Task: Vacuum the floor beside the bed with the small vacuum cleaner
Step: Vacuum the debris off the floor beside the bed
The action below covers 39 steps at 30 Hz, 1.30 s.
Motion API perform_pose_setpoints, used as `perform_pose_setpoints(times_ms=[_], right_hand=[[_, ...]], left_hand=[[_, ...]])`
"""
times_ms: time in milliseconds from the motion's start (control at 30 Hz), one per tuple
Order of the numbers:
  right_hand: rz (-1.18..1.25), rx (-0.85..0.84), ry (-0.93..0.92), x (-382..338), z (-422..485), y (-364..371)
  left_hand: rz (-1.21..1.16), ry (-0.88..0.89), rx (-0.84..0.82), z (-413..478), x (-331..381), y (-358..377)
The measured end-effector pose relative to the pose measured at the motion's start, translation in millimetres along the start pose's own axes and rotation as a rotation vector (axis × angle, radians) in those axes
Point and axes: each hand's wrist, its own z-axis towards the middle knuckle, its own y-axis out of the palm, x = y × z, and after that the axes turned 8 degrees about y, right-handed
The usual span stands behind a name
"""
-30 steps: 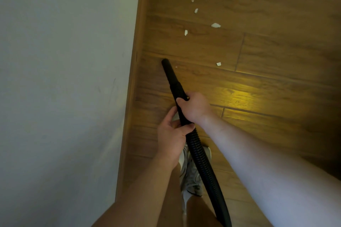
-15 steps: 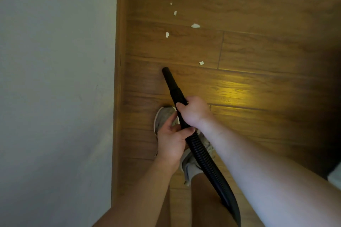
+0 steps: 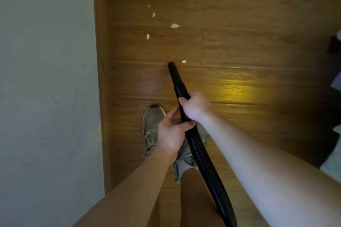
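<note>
Both hands hold the black ribbed plastic vacuum hose [image 3: 200,150], which runs from the lower right up to its smooth black nozzle tip [image 3: 172,69]. The right hand [image 3: 196,106] is higher on the hose, with its fingers closed firmly around it. The left hand [image 3: 170,131] is just below, with the thumb and fingers wrapped more loosely around the same hose. The nozzle tip is low over the brown wooden plank floor [image 3: 249,46], just beside one small white paper scrap [image 3: 183,61]. More white scraps [image 3: 174,25] lie farther ahead. A grey sneaker [image 3: 152,125] stands under the left hand, near the wooden baseboard [image 3: 100,79] of the pale wall [image 3: 46,79].
</note>
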Motion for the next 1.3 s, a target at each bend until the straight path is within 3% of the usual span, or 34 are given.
perform_pose_setpoints(times_ms=[600,967,1300], right_hand=[[0.098,0.025,0.019,33.5,4.6,-44.7],[0.085,0.049,-0.024,17.2,13.8,-79.5],[0.031,0.029,-0.018,-31.1,26.5,-74.0]], left_hand=[[0.082,-0.037,-0.036,1.6,-9.5,49.2],[0.039,0.013,-0.043,10.1,10.9,76.9],[0.047,-0.029,-0.011,33.4,46.3,57.9]])
